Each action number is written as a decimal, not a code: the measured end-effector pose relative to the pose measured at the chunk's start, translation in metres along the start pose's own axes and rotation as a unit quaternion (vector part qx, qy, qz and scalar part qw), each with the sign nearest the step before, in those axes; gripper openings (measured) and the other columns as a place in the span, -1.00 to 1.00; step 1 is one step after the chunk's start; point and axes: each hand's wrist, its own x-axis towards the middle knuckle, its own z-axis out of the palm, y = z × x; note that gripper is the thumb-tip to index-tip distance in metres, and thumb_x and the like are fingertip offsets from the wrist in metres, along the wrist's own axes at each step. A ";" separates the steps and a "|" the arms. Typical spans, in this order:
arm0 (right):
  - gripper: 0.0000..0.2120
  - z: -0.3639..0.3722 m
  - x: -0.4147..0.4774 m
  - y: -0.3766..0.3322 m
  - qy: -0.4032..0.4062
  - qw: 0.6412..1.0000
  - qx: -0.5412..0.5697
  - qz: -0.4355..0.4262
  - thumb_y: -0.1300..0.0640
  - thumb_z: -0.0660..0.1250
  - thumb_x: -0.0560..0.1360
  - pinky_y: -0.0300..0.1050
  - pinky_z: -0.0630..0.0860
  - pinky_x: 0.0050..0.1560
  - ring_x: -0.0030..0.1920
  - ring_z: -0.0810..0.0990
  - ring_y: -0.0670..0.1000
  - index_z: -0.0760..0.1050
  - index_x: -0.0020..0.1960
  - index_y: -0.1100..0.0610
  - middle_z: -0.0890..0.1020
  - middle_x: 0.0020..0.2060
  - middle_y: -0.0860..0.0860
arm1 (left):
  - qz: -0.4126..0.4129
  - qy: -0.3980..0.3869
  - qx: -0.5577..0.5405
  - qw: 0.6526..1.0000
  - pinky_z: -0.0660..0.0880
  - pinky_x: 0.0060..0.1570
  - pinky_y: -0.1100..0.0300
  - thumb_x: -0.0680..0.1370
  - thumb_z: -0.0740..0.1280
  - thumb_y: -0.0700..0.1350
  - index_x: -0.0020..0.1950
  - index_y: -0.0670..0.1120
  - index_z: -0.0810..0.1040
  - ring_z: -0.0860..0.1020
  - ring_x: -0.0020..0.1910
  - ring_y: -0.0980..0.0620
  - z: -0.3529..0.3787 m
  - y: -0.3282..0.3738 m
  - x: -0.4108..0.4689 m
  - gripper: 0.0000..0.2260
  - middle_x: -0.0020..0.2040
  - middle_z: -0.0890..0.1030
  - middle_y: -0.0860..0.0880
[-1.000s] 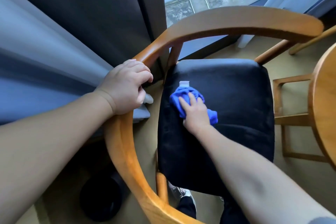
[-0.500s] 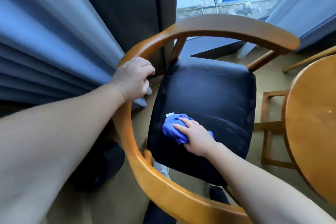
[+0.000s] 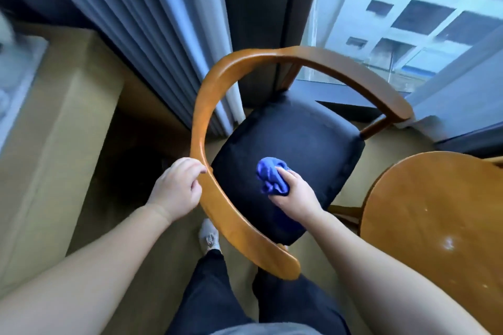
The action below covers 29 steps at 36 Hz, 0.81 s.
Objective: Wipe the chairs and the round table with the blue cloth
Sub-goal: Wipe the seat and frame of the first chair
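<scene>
A wooden chair with a curved armrest rail and a black padded seat stands in front of me. My right hand presses a crumpled blue cloth onto the near part of the seat. My left hand grips the curved rail on the chair's left side. The round wooden table sits at the right, partly cut off by the frame.
Grey pleated curtains hang behind the chair at left, and a large window is at the back right. A beige cabinet or ledge runs along the left. My legs and one shoe are below the chair.
The view has pulled back and up from the chair. My right hand dragged the cloth toward the seat's near edge. My left hand slid along the rail toward me.
</scene>
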 end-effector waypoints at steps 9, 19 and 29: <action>-0.51 0.031 -0.064 0.020 -0.033 0.996 -0.028 0.081 -0.16 0.30 0.28 -0.15 0.40 -0.12 0.01 0.56 0.05 0.44 0.19 -0.08 0.58 0.08 -0.02 | -0.076 0.018 -0.063 0.995 0.50 0.05 0.08 0.41 0.14 -0.14 0.03 -0.09 0.56 0.46 0.15 0.05 0.019 0.030 -0.114 -0.71 0.05 0.57 0.03; -0.31 0.068 -0.098 0.033 -0.082 0.977 -0.151 0.127 -0.27 0.35 0.39 0.01 0.43 0.20 0.25 0.44 0.23 0.20 0.39 -0.04 0.29 0.38 0.12 | -0.073 0.009 -0.098 0.992 0.51 0.00 0.14 0.39 0.07 -0.09 0.00 -0.08 0.56 0.44 0.11 0.12 0.037 0.014 -0.189 -0.67 0.02 0.57 0.06; 0.24 0.035 -0.104 0.034 -0.253 0.911 -0.320 0.056 -0.01 0.57 0.24 0.05 0.45 0.25 0.35 0.37 0.22 -0.32 0.55 -0.05 -0.16 0.55 0.02 | -0.085 0.022 -0.110 0.990 0.47 0.00 0.17 0.41 0.10 -0.12 0.04 -0.10 0.57 0.42 0.11 0.14 0.036 0.000 -0.238 -0.68 0.04 0.57 0.05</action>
